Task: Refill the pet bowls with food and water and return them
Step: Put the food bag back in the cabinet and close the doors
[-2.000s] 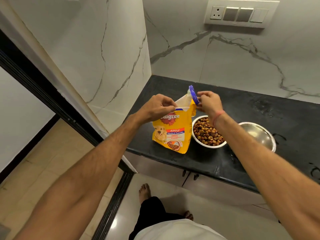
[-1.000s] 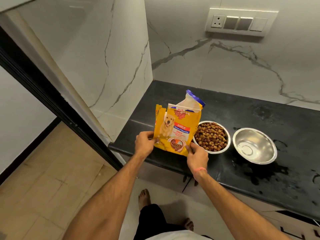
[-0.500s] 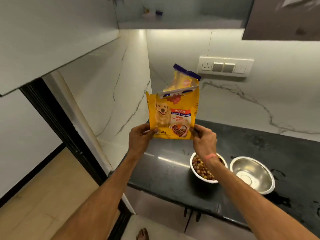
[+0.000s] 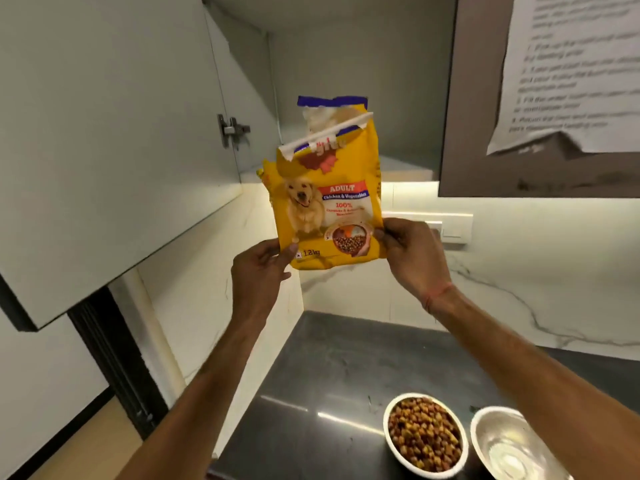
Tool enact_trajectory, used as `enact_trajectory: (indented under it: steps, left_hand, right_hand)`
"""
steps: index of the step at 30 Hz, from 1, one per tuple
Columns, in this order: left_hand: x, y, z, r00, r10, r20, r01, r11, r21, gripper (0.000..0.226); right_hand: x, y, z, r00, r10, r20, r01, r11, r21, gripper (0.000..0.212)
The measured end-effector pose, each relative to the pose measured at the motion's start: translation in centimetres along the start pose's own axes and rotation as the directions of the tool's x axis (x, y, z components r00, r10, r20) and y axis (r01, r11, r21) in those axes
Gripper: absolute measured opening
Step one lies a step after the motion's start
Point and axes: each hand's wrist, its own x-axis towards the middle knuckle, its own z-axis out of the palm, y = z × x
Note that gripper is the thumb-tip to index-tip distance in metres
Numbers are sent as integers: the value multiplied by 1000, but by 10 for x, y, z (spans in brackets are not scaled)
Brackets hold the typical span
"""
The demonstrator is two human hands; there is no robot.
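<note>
A yellow dog food bag with a torn, folded top is held upright in the air, in front of an open wall cupboard. My left hand grips its lower left corner. My right hand grips its lower right corner. Down on the black counter stands a white bowl full of brown kibble. Right beside it sits a steel bowl with water in its bottom, partly hidden by my right forearm.
The cupboard door stands swung open at the left, its hinge showing. A closed grey cupboard at the upper right bears a taped paper sheet. A switch plate sits on the marble wall behind my right hand.
Both hands took the bag by its bottom corners and lifted it off the counter up to the open cupboard. My view tilted upward, so the bowls sank to the bottom edge.
</note>
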Motion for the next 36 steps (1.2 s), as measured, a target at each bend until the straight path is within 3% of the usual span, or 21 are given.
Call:
enact_trajectory:
  steps: [4,10,17,21,25,30,36]
  left_hand:
    - [39,44,11,997,74,-23,-75,997,-27,25]
    - [95,84,29,995,83,56,-80,995,-52,27]
    - [152,85,61,998,61,20,-62,998,13,6]
    - [179,79,75,998,60,9,-61,997,40,6]
    - [195,76,87,997,77,-20,-73,987,140,27]
    - [208,70,95,977,210,-32,-180,900,397,36]
    - [219,67,98,978,204,-36,-174,904,390,44]
  right_hand:
    - [51,-29,-24,999,-12,-30,14,998,64,23]
    - [116,-43,-42,999,-21,-33,21,1000,18,21]
    - [160,-33,-31,993,104,-47,-103,994,32,27]
    - [177,-23,-20,988,136,-67,-138,990,-20,25]
    - [191,-15,-11,983,173,-64,-175,984,-18,26]
    - [205,-11,-2,986,150,-78,-161,973,-166,22]
    - [216,-5,2,975,195,-111,-206,973,-101,24]
